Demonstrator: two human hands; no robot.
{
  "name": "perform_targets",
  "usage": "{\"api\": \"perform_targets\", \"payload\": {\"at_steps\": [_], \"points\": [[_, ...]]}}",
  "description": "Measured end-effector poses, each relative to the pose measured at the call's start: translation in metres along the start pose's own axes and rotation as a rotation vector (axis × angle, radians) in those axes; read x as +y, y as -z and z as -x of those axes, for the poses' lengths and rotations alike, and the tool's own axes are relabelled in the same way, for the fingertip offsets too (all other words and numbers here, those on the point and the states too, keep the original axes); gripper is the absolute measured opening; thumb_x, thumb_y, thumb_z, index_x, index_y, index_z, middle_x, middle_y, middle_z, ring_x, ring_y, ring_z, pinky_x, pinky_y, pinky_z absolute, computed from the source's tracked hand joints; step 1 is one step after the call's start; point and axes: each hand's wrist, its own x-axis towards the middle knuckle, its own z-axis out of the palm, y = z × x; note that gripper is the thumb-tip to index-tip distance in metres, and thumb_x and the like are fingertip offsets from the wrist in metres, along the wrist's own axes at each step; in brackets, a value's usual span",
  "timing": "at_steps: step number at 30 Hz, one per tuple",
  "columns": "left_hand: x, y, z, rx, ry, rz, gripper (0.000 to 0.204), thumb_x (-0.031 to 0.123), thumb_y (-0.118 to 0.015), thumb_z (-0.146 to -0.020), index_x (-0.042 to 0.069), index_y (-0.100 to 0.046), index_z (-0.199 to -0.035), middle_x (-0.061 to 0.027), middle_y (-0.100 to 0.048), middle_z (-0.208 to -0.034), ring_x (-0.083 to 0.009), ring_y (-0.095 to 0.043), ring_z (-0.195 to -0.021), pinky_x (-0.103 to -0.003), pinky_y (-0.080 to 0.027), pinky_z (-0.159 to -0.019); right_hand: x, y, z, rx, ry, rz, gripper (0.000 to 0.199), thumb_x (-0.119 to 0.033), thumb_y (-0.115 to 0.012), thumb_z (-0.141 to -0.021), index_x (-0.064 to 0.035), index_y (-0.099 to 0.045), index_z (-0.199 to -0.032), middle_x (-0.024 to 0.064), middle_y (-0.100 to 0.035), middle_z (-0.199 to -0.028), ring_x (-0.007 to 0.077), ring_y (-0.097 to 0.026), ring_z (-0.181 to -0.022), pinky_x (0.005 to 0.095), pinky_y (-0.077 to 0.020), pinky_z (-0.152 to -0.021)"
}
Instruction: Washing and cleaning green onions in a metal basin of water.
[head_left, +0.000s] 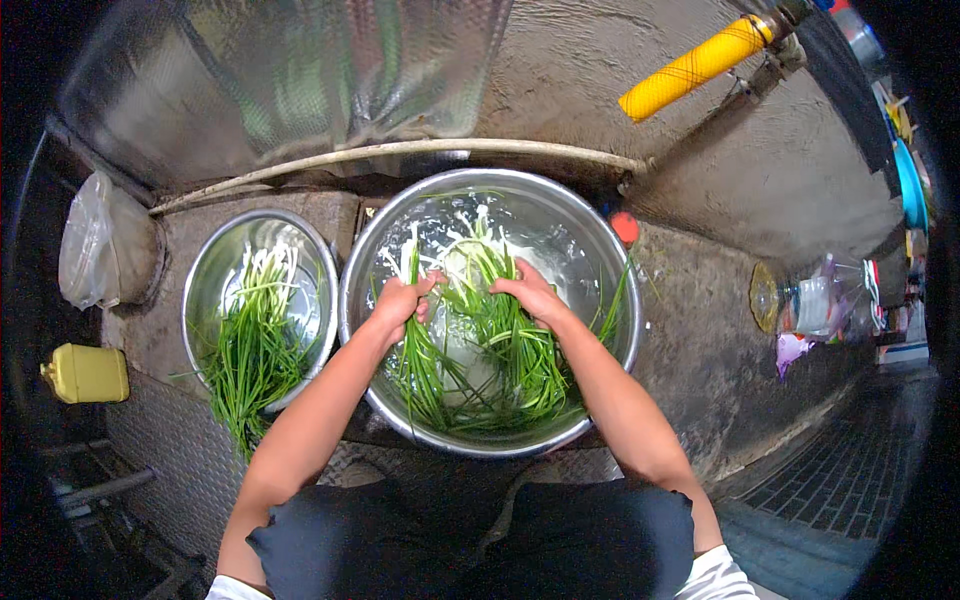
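Note:
A wide steel basin [632, 330] with water in it stands in front of me. My left hand [402, 303] is closed around a small bunch of spring onions [424, 375], white ends up and green leaves trailing down into the basin. On the right, my right hand [532, 292] grips a larger bunch of spring onions [520, 345], its thumb lying across the stems; the other fingers are partly hidden. The white roots of this bunch point toward the far side of the basin. Loose green leaves float around both bunches.
To the left, a smaller steel bowl [197, 262] holds a heap of spring onions [258, 340]. A plastic-covered bucket [105, 245] and a yellow jug [88, 373] stand farther left. A pale pipe [400, 147] runs behind the basin; a yellow-wrapped pipe [697, 68] juts out at upper right.

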Motion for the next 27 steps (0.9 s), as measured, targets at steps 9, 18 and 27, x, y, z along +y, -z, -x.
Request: {"api": "perform_targets", "payload": {"at_steps": [9,18,27], "points": [[0.001,-0.003,0.003,0.095,-0.036,-0.008,0.019,0.021,-0.061,-0.093,0.002,-0.059,-0.096,-0.0056,-0.066,-0.079,-0.0066,-0.04,-0.045,-0.023,-0.034,-0.039,0.001,0.03,-0.006,0.44,0.172,0.514,0.078,-0.027,-0.078,-0.064,0.0027,-0.046,-0.128,0.0228,-0.061,-0.115,0.0318,-0.06,-0.106,0.0376,-0.0454,-0.094],[0.008,-0.006,0.004,0.107,-0.018,-0.047,0.022,0.025,-0.063,-0.091,0.005,-0.064,-0.084,0.0026,-0.046,-0.054,-0.0076,-0.04,-0.043,-0.025,-0.032,-0.04,-0.072,-0.012,0.04,0.7,0.446,1.102,0.035,-0.009,-0.062,-0.075,0.0038,-0.059,-0.108,0.0263,-0.059,-0.104,0.0391,-0.059,-0.094,0.0463,-0.0485,-0.083],[0.0,-0.001,0.0,0.141,-0.064,-0.095,0.024,0.025,-0.063,-0.091,0.001,-0.062,-0.089,0.0008,-0.05,-0.059,-0.0081,-0.041,-0.04,-0.025,-0.033,-0.038,-0.01,-0.089,0.024,0.057,0.297,0.711,0.034,-0.03,-0.057,-0.089,-0.0043,-0.06,-0.112,0.024,-0.065,-0.09,0.0397,-0.063,-0.086,0.0438,-0.0487,-0.078]]}}
